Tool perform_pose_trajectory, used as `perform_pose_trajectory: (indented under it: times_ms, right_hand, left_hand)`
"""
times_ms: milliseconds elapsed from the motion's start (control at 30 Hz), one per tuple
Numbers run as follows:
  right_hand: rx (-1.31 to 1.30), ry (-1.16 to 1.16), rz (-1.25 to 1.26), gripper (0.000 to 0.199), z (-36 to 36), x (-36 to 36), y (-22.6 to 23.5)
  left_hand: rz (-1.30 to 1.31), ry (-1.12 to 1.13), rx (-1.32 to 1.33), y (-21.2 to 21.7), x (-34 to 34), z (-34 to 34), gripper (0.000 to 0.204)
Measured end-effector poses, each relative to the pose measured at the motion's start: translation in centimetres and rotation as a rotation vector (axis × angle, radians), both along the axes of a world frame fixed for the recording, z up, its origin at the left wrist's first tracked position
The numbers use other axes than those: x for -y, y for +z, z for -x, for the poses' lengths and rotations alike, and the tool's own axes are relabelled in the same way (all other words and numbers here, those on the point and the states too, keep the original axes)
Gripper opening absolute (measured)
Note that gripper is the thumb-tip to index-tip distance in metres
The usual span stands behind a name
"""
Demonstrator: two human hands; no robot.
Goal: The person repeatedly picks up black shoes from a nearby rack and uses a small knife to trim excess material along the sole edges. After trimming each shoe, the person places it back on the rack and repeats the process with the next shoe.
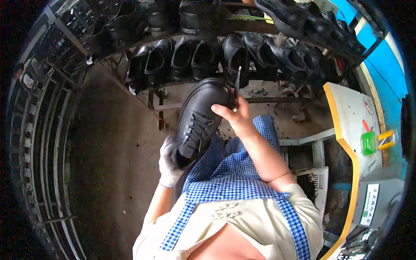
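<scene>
Shoe (200, 115) btwn both hands

Black shoes (234, 54) line a rack (65, 130) beside a grey machine (353, 121)

A single head-worn fisheye camera looks steeply down and forward, close over the person's lap and a black shoe (200, 118), with the shoe rack (225, 56) farther ahead.

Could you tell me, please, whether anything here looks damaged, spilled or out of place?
Nothing about the black shoe stands out; it looks intact in the gloved left hand, the right hand holding a thin tool at it. Only scattered debris on the floor under the shoe rack looks untidy.
</scene>
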State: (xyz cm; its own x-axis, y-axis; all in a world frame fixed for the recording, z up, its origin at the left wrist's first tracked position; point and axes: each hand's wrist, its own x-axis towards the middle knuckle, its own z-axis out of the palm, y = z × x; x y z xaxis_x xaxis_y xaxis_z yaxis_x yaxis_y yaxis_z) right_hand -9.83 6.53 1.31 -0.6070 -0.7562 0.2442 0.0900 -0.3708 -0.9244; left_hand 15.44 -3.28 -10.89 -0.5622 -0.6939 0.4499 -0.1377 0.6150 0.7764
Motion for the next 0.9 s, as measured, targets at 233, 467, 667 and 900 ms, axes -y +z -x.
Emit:
perform_pose_trajectory:
  times_ms: [233, 467, 667, 900]
  right_hand:
    - [-0.388, 0.013, -0.003, 0.047, -1.5, -0.6, -0.3]
    - [-0.568, 0.143, -0.042, 0.046, -2.5, -1.8, 0.7]
    - [-1.011, 0.228, 0.03, 0.032, 0.7, -3.4, 4.9]
    - [-1.544, 0.295, -0.016, 0.025, 1.7, -4.7, 9.0]
  left_hand:
    - [-0.393, -0.13, -0.149, 7.3, 1.3, 2.3, 0.053]
    - [-0.699, -0.471, -0.244, 13.2, 1.1, 5.6, 0.071]
    - [-0.645, -0.58, -0.119, 12.9, 0.4, 6.3, 0.066]
    - [-0.435, -0.71, -0.028, 13.1, 0.6, 7.6, 0.072]
